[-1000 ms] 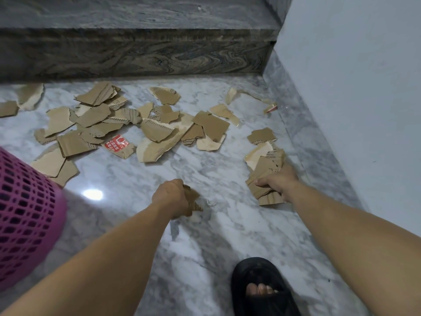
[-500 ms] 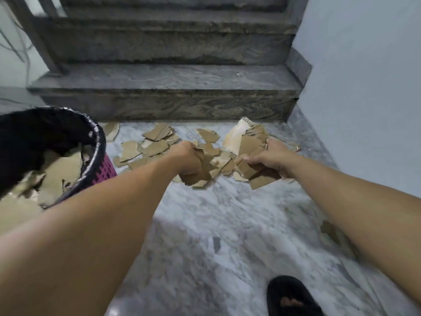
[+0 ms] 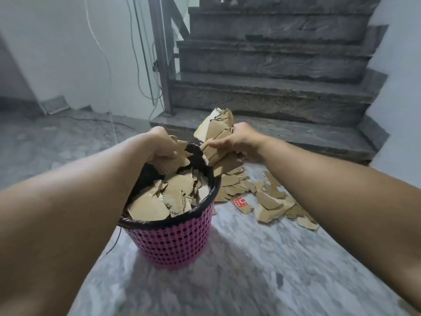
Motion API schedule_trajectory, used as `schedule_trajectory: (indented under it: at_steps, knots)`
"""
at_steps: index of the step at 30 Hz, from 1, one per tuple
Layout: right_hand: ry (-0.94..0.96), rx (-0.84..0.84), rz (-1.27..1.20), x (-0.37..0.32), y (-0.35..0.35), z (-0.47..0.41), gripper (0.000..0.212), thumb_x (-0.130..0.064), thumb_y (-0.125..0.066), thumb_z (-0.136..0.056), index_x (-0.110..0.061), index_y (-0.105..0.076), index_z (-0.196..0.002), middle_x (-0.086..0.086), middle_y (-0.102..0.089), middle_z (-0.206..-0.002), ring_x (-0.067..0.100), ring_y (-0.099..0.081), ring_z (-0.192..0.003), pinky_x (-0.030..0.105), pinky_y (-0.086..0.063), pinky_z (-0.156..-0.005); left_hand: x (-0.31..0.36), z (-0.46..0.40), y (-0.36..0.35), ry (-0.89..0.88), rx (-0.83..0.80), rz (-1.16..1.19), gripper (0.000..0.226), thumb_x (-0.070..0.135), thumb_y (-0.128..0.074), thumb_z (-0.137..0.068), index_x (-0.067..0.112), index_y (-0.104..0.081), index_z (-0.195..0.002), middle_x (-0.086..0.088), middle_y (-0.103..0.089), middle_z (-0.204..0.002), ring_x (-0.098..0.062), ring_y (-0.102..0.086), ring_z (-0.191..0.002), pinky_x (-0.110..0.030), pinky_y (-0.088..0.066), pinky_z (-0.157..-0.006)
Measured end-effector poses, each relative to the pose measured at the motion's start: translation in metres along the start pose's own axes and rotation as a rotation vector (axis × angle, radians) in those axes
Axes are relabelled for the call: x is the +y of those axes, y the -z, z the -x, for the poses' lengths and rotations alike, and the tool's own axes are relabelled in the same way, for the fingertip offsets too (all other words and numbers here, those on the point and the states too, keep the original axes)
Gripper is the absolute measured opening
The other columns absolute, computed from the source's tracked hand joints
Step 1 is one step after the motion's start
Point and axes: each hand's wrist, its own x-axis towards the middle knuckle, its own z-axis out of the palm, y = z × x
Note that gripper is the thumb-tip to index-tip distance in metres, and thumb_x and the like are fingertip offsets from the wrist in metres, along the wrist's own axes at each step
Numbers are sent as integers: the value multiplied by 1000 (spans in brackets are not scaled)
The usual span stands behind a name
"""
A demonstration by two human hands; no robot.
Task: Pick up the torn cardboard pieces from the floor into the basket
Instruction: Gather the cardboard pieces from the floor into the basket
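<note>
While both hands grip torn brown cardboard pieces, left hand [image 3: 159,142] closed over pink plastic mesh basket [image 3: 173,238] at frame centre, right hand [image 3: 237,139] clutching a bundle [image 3: 216,131] beside its far rim, loose pieces [image 3: 268,199] on marble floor [image 3: 239,270] at right.

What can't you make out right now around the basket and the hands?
- Head view: the basket bottom, buried under cardboard already inside.
- Floor pieces behind the right forearm and the basket.
- Left hand fingertips, hidden by its cardboard.
- Red-printed scrap: text too small.
- Near floor: motion-blurred.

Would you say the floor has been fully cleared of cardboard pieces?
No, a scatter of torn cardboard pieces, including one with red print, lies on the marble floor to the right of the pink basket.
</note>
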Motion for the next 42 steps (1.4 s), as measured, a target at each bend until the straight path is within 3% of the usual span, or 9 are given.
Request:
schedule_trajectory:
  at_steps: [6,9,13,21,26,30,33,36,42]
  knots:
    - [-47,63,178,15,-61,-12,74,-54,-88,-58,-5,-64,-107,10,-65,-113,28,-65,-102,41,-61,-73,-57,14,-4,68,-15,-51,40,21,-69,-86,-2,-59,-117,-17,-64,-107,-34,-63,-93,-39,-56,-68]
    - [-81,102,239,24,-47,-6,53,-45,-86,-68,-4,-67,-97,11,-68,-106,24,-68,-93,34,-60,-65,-58,19,-7,20,31,-92,40,22,-72,-84,1,-61,-116,-15,-64,-113,-31,-63,-99,-38,-56,-80]
    - [-116,89,338,35,-1,15,39,-30,-81,-79,-2,-67,-101,12,-70,-101,22,-69,-85,34,-58,-61,-26,24,-18,-96,37,-58,26,15,-73,-82,1,-70,-104,-14,-70,-98,-24,-61,-71,-32,-55,-66]
    - [-309,147,488,57,116,80,35,-26,-78,-83,-1,-68,-104,10,-69,-95,24,-68,-90,35,-58,-69,71,37,-84,-432,-61,76,20,10,-70,-80,9,-71,-100,-7,-68,-97,-21,-64,-85,-29,-56,-74]
    - [-485,147,598,137,159,110,27,-24,-78,-83,-5,-68,-99,12,-70,-96,24,-69,-85,38,-59,-71,110,47,-166,-549,-226,3,17,15,-71,-82,9,-70,-98,-6,-67,-94,-21,-64,-84,-31,-56,-77]
    - [-532,87,592,233,166,111,27,-17,-77,-84,-2,-67,-103,18,-70,-100,22,-69,-79,35,-58,-68,115,39,-256,-517,-362,-134,15,15,-71,-82,6,-69,-93,-9,-65,-91,-21,-56,-77,-36,-52,-70]
    - [-506,4,677,299,163,97,24,-18,-77,-83,-8,-68,-103,9,-70,-94,19,-65,-71,29,-57,-61,106,24,-320,-454,-451,-232,20,17,-71,-81,8,-66,-98,-10,-67,-102,-22,-56,-82,-32,-48,-69]
    - [-425,-116,771,352,153,80,28,-20,-81,-79,-14,-70,-104,4,-70,-104,19,-63,-86,28,-52,-75,93,4,-364,-390,-506,-302,17,17,-69,-81,11,-61,-94,-10,-64,-102,-23,-55,-82,-33,-51,-73]
    - [-283,-369,862,414,125,61,32,-23,-83,-74,-20,-67,-101,1,-66,-99,16,-54,-87,31,-47,-74,84,-31,-407,-310,-505,-387,34,17,-64,-86,4,-60,-117,-12,-61,-118,-25,-58,-100,-29,-49,-78]
